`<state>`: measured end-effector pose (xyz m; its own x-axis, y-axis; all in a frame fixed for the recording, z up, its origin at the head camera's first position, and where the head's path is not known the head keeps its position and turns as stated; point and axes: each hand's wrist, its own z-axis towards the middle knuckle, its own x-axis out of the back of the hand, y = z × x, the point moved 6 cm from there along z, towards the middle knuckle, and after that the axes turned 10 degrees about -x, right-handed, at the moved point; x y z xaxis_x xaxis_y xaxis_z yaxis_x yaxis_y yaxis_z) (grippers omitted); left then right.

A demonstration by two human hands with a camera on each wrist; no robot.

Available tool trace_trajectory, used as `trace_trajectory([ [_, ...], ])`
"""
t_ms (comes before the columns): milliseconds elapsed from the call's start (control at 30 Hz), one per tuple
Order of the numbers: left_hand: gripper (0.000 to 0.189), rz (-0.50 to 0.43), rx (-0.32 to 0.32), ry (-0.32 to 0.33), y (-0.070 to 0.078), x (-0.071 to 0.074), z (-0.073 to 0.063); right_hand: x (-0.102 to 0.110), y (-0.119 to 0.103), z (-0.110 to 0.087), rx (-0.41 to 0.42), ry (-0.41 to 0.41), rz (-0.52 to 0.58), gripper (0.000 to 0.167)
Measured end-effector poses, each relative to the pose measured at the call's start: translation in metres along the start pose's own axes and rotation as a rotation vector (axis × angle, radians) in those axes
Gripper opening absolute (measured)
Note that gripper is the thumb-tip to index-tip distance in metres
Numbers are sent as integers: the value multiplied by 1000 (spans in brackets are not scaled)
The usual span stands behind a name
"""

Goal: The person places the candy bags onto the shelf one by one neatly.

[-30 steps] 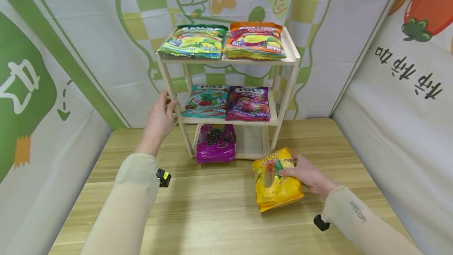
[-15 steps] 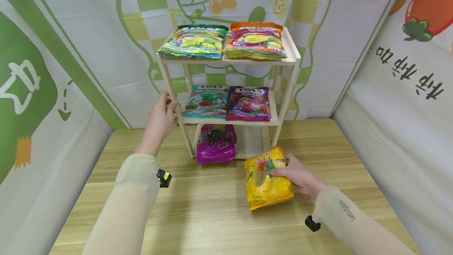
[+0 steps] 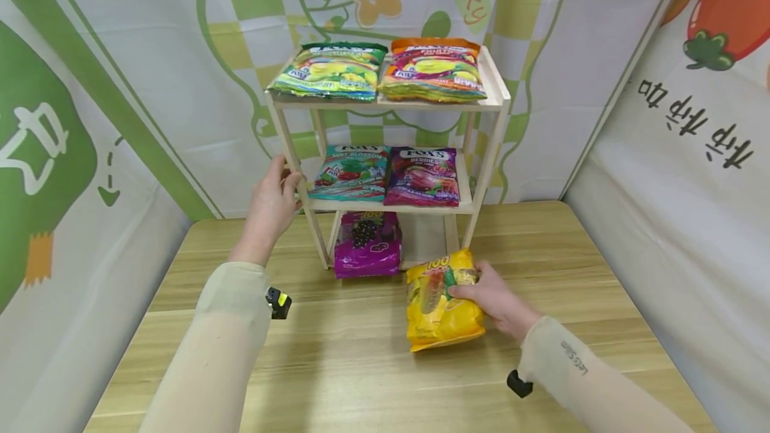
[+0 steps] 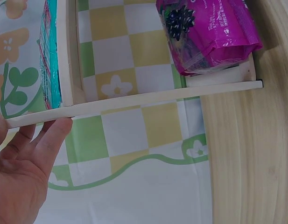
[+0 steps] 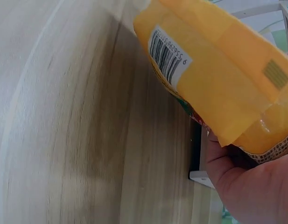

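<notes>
My right hand (image 3: 496,299) grips a yellow candy bag (image 3: 439,319) by its right edge, thumb across the front. The bag tilts just in front of the lower right of a small wooden shelf rack (image 3: 490,152). In the right wrist view the yellow bag (image 5: 218,70) shows its barcode side, with fingers partly hidden behind it. My left hand (image 3: 273,199) holds the rack's left front post, thumb and fingertips on the wood (image 4: 158,97) in the left wrist view. On the bottom shelf, a purple candy bag (image 3: 367,249) sits at the left, its lower end at the front edge.
On the middle shelf lie a teal candy bag (image 3: 351,172) and a dark purple one (image 3: 424,176). Above them are a green bag (image 3: 333,71) and an orange bag (image 3: 433,69). The rack stands at the back of a wooden table (image 3: 355,379), near printed cloth walls (image 3: 650,172).
My right hand has carried the yellow bag left, closer to the space beside the purple bag, and turned it slightly more upright. The left hand has stayed on the post.
</notes>
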<state>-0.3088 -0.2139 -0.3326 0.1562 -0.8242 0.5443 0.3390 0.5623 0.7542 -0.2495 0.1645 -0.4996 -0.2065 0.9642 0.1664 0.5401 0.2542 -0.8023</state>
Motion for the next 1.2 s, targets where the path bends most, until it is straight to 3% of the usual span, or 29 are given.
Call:
trace_trajectory([
  [200,34,-3,3,0,0,0,0,-10,-1,-1,15,11,68,70],
  [533,36,-12,13,-2,0,0,-1,-25,-5,-4,56,60,77,67],
  [833,39,-30,16,-1,-1,0,0,-26,-14,-6,96,132,66,71],
  [1200,39,-23,18,-4,-2,0,0,-33,-21,1,138,146,91,73],
])
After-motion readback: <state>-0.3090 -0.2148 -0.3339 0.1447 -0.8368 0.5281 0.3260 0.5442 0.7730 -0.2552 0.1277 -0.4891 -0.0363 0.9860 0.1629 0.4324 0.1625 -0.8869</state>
